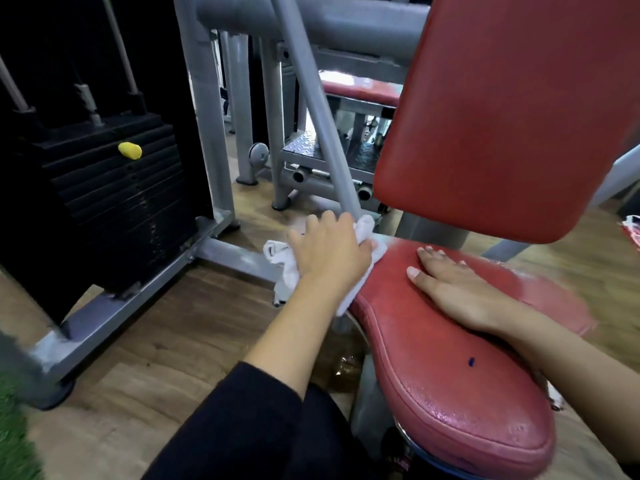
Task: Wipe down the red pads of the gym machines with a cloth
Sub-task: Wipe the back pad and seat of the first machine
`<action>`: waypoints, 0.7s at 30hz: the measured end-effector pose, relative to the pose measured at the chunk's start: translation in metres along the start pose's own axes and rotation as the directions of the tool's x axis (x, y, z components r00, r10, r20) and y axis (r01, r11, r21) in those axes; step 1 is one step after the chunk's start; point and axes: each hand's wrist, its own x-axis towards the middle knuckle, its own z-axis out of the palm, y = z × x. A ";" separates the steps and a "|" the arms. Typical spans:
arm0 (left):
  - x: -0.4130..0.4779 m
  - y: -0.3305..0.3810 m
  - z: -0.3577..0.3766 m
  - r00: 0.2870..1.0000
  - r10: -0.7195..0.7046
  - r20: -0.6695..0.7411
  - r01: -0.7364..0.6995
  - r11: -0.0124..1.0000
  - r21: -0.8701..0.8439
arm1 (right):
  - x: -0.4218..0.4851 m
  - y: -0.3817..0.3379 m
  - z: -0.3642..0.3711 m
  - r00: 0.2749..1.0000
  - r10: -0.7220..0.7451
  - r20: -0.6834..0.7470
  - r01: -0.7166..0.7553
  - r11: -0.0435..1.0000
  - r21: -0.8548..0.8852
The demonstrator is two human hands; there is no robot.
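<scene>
far left of the red seat pad [433, 375], black weight stack [114, 188] with yellow selector pin [130, 150]. at the seat pad's left rear edge, left hand [329, 258] gripping a bunched white cloth [282, 261]. on the seat pad's top, right hand [457, 289] lying flat, fingers straight. above the seat pad, upright red back pad [502, 116].

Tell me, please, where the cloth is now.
Head view, left of centre: the left hand grips the white cloth at the left edge of the red seat pad.
</scene>
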 end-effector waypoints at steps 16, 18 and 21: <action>0.038 0.045 0.009 0.965 0.160 0.210 -0.188 0.974 0.124 | -0.013 0.074 -0.007 0.966 0.196 -0.166 -0.207 0.977 -0.049; 0.047 0.058 0.019 0.967 0.155 0.204 -0.187 0.971 0.149 | -0.012 0.076 -0.006 0.964 0.196 -0.177 -0.206 0.978 -0.042; 0.037 0.071 0.017 0.946 0.250 0.204 -0.286 0.942 0.173 | -0.013 0.080 -0.004 0.962 0.199 -0.189 -0.207 0.978 -0.027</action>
